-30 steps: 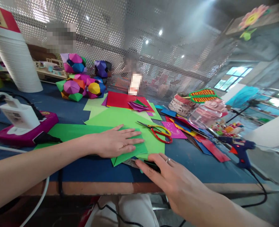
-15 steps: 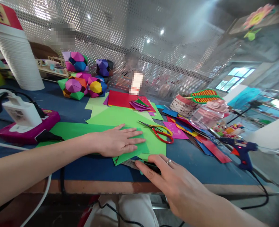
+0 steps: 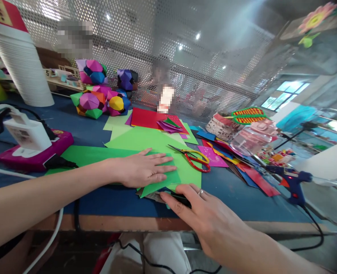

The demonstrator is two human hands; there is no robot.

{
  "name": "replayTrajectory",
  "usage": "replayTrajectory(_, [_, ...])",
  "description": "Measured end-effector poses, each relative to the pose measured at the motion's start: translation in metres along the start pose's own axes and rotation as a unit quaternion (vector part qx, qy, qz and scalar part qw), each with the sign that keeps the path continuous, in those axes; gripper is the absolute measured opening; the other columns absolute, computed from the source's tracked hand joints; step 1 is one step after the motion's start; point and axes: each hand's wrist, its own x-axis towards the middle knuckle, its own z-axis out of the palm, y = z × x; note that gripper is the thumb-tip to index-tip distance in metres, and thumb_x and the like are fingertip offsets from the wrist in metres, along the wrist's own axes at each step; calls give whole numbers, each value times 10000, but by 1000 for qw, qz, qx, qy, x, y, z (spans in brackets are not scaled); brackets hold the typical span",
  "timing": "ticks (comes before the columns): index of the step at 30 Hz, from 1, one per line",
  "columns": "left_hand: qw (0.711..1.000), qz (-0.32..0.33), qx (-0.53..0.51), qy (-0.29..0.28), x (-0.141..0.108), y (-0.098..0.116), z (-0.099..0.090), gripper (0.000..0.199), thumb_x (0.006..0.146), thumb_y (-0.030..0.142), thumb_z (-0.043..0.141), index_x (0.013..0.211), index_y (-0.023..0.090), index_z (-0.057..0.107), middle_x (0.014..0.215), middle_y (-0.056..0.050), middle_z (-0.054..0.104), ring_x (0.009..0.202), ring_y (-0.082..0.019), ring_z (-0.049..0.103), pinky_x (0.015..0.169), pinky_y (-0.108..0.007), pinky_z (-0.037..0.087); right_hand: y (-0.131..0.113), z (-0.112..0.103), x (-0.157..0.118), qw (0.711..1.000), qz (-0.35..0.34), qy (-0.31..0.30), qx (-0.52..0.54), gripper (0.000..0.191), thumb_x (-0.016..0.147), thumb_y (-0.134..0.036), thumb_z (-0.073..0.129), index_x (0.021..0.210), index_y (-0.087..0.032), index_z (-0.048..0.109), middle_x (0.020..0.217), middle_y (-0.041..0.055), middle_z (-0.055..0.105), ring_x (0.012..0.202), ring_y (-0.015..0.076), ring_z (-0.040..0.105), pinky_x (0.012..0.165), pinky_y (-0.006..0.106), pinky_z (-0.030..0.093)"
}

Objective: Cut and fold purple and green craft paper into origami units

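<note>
My left hand (image 3: 147,168) lies flat with its fingers spread on dark green paper (image 3: 88,153). Beneath that paper is a larger light green sheet (image 3: 145,137). My right hand (image 3: 195,201) is closed round a dark-handled cutter (image 3: 182,199), whose blade lies by the near edge of the folded green paper. Part of the cutter is hidden under my fingers. Scissors with red and yellow handles (image 3: 197,159) rest on the light green sheet, just beyond my hands.
A purple power strip (image 3: 61,142) with white plugs is at the left, near stacked paper cups (image 3: 28,68). Folded paper balls (image 3: 90,101) and red paper (image 3: 142,117) stand behind. A blue glue gun (image 3: 294,182) is at the right.
My right hand has shifted slightly left with the cutter, along the edge of the green paper. My left hand stays pressed in place.
</note>
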Motion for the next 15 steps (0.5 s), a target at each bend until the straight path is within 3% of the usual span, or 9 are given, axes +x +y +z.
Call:
replayTrajectory(3, [1000,1,-2,1,0,1,-1,543,1068,490,226,1587,336,188,1673,30,70,1544,-244,58,1217,-564,-2,-1,-1,2,1000,-11,-4,-2,933,613,-16,499,1525,-144,346,1174,165,599,889,261,630,709,392,597])
replayTrajectory(15, [1000,2,-8,16,1,0,2,522,1066,472,262,1577,367,223,1671,28,101,1542,-243,80,1214,-556,9,-2,1,7,1000,-14,-4,-13,926,598,-9,498,1508,-125,371,1182,177,610,952,285,644,716,396,614])
